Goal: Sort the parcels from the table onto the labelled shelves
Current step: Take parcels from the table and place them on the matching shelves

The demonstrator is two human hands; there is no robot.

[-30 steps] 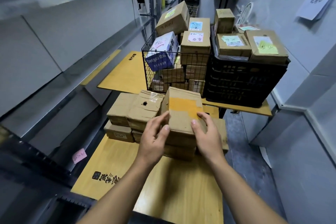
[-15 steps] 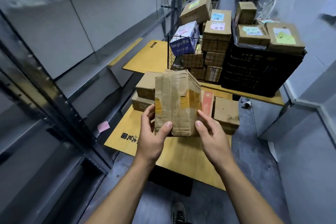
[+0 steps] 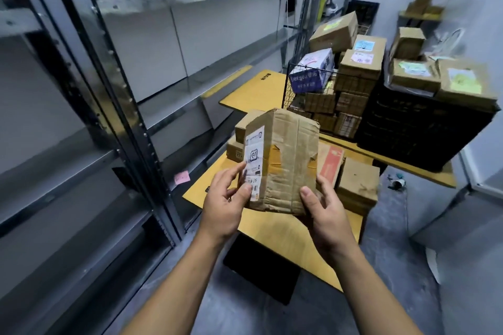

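Noted the parcel (image 3: pixel 283 160) off its stack of a second back, raised upright above the near table (image 3: pixel 272 230) and turned to bring the white label (image 3: pixel 253 163) round toward the camera. Found the left hand (image 3: pixel 223 201) pinching the labelled edge, fingers and thumb curled on it. Found the right hand (image 3: pixel 324 215) cupping the lower right corner, thumb across the front. Judged pick-up done and label-reading under way (print too blurred to make out). Expected a shelf choice next among the shelves (image 3: pixel 190 81) at left.
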